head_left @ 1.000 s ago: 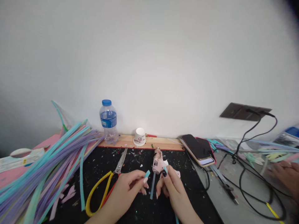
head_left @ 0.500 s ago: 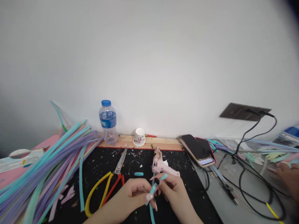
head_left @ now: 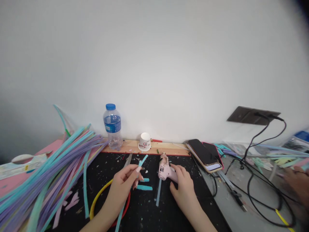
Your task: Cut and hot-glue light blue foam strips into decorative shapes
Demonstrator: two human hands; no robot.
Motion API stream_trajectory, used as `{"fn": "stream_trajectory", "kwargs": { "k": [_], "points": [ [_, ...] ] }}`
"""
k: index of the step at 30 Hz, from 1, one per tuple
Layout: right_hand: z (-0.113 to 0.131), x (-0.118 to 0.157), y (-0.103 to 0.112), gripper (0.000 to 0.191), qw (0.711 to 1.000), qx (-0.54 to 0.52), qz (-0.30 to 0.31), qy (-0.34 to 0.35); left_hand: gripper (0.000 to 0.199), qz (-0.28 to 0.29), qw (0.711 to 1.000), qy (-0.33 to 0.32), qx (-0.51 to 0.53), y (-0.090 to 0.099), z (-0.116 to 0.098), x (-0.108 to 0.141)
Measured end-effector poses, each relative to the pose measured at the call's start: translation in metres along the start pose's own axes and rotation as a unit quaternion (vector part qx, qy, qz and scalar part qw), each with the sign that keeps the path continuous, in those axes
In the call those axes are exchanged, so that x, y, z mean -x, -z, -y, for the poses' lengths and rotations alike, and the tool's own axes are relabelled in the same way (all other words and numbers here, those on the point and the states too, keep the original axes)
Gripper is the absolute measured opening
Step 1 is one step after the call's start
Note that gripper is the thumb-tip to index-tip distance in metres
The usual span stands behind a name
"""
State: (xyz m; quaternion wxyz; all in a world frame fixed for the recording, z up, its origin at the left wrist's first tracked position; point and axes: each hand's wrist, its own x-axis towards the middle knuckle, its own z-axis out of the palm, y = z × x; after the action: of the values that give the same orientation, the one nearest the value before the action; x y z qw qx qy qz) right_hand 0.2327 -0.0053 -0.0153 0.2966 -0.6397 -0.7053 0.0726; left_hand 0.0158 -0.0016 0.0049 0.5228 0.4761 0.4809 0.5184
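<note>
My left hand [head_left: 127,178] is closed, pinching a turquoise pipe cleaner [head_left: 143,160] whose tip sticks up past the fingers. A long turquoise strand [head_left: 120,217] hangs below that hand; whether it is the same piece is hidden. On the black mat, two short turquoise pieces [head_left: 145,188] lie just right of the left fingers. My right hand [head_left: 182,182] closes around the handle of a pale pink glue gun [head_left: 166,172] with a stained nozzle. From its back end a glue stick [head_left: 158,193] points towards me. Yellow-and-red-handled scissors [head_left: 96,201] lie partly under my left forearm.
A large bundle of pastel pipe cleaners [head_left: 60,170] covers the left side. Along the wall stand a water bottle [head_left: 112,127] and a paper cup [head_left: 145,141]. Phones [head_left: 204,154] and black cables [head_left: 252,174] lie right. Another person's hand [head_left: 296,180] is at the far right.
My hands have moved apart. The right one has gone from the pipe cleaner to the glue gun's handle. A second short turquoise piece now lies on the mat; my left hand has shifted left and up.
</note>
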Motion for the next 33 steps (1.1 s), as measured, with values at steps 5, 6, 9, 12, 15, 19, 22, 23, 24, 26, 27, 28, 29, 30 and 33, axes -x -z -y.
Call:
{"fn": "stream_trajectory", "kwargs": {
  "k": [5, 6, 9, 12, 15, 19, 22, 23, 24, 26, 27, 28, 29, 30, 33],
  "points": [
    [-0.008, 0.000, -0.002, 0.052, 0.999, 0.016, 0.023, -0.043, 0.022, -0.002, 1.000, 0.015, 0.003, 0.000, 0.008, -0.003],
    [-0.008, -0.001, 0.000, 0.048, 0.999, -0.006, 0.025, -0.046, 0.022, -0.002, 1.000, 0.020, 0.002, -0.001, 0.009, -0.002],
    [-0.006, -0.005, 0.010, 0.031, 0.992, -0.105, 0.032, -0.060, 0.021, -0.004, 1.000, 0.031, -0.004, -0.003, 0.008, -0.002],
    [0.001, -0.007, 0.019, 0.023, 0.977, -0.201, 0.033, -0.068, 0.018, -0.011, 0.999, 0.025, -0.028, -0.003, 0.007, -0.001],
    [0.007, -0.006, 0.022, 0.024, 0.962, -0.265, 0.016, -0.057, 0.016, -0.023, 0.998, 0.016, -0.059, -0.003, 0.005, 0.000],
    [0.009, -0.001, 0.020, 0.022, 0.955, -0.289, 0.036, -0.053, 0.016, -0.017, 0.997, 0.017, -0.073, -0.004, 0.001, 0.002],
    [0.010, 0.002, 0.017, 0.012, 0.958, -0.281, 0.048, -0.037, 0.016, -0.007, 0.997, 0.018, -0.078, -0.005, 0.001, 0.004],
    [0.011, 0.003, 0.016, 0.009, 0.959, -0.277, 0.058, -0.027, 0.016, -0.005, 0.996, 0.015, -0.083, -0.005, 0.002, 0.004],
    [0.011, 0.003, 0.015, 0.010, 0.959, -0.274, 0.068, -0.017, 0.016, -0.005, 0.996, 0.011, -0.088, -0.005, 0.003, 0.005],
    [0.013, 0.003, 0.014, 0.013, 0.959, -0.270, 0.087, -0.001, 0.016, -0.004, 0.995, 0.003, -0.102, -0.005, 0.004, 0.006],
    [0.014, 0.004, 0.014, 0.013, 0.959, -0.268, 0.091, 0.003, 0.016, -0.004, 0.994, -0.001, -0.109, -0.005, 0.004, 0.006],
    [0.014, 0.004, 0.013, 0.013, 0.959, -0.266, 0.094, 0.005, 0.016, -0.003, 0.993, -0.004, -0.114, -0.005, 0.005, 0.006],
    [0.015, 0.004, 0.013, 0.013, 0.960, -0.264, 0.091, 0.007, 0.016, -0.002, 0.993, -0.006, -0.119, -0.005, 0.005, 0.007],
    [0.015, 0.005, 0.013, 0.014, 0.962, -0.260, 0.084, 0.007, 0.016, -0.001, 0.992, -0.009, -0.122, -0.004, 0.005, 0.006],
    [0.013, 0.007, 0.011, 0.016, 0.968, -0.246, 0.052, 0.003, 0.016, -0.002, 0.991, -0.013, -0.135, -0.004, 0.006, 0.006]
  ]
}}
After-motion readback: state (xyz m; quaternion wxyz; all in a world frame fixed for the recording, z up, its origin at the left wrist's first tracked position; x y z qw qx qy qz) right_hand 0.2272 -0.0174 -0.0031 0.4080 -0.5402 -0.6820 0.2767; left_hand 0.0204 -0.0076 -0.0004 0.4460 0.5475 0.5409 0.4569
